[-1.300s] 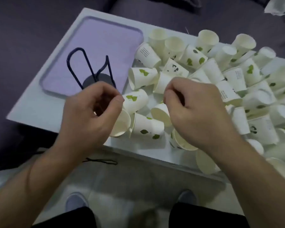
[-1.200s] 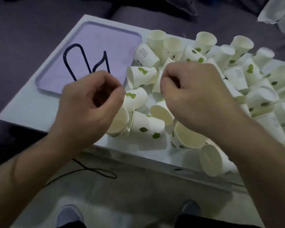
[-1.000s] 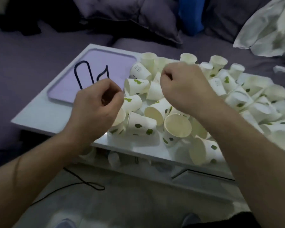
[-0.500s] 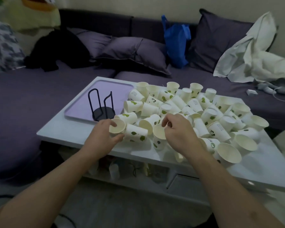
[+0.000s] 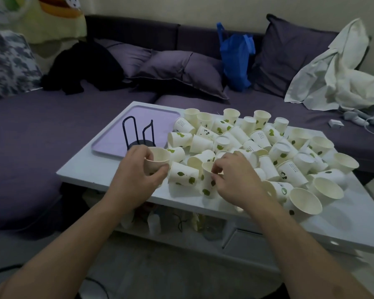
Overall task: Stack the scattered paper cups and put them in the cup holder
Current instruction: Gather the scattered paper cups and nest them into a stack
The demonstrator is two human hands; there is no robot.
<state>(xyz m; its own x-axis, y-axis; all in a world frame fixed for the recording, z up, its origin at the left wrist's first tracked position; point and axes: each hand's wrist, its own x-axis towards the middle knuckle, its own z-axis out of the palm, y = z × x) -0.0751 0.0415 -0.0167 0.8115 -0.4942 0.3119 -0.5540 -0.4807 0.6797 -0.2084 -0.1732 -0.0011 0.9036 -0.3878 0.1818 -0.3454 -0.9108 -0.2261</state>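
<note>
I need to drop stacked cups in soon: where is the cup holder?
In the head view the black wire cup holder stands on the purple tray, at the table's left end, just beyond the left hand.

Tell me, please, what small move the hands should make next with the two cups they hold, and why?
Probably lift the cup that the right hand pinches by its rim and nest it into the upright cup gripped by the left hand. Both mouths face up and they sit close together, while the cup holder on the tray appears empty.
</note>
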